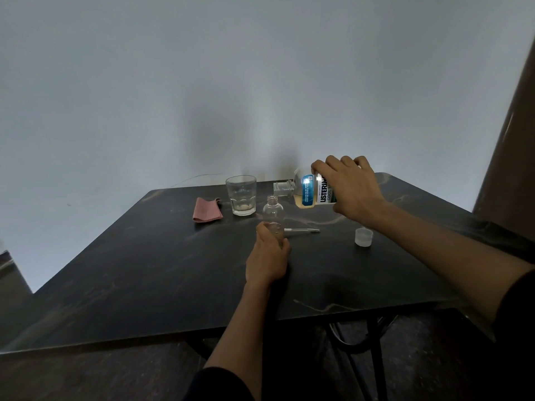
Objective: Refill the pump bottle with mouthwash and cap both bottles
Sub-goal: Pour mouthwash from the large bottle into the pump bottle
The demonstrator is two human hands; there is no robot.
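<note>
A small clear pump bottle (272, 212) stands uncapped on the dark table (144, 270). My left hand (267, 257) grips its lower part. My right hand (348, 191) holds the mouthwash bottle (309, 192) tipped on its side in the air, its open neck pointing left, just right of and above the small bottle's mouth. A little pale liquid lies in the tipped bottle. The pump head with its tube (301, 230) lies on the table right of the small bottle. A translucent cap (363, 237) stands further right.
A drinking glass (241, 195) with a little liquid stands behind and left of the small bottle. A folded pink cloth (207, 210) lies to its left. A grey wall rises behind the table. A brown surface fills the right edge.
</note>
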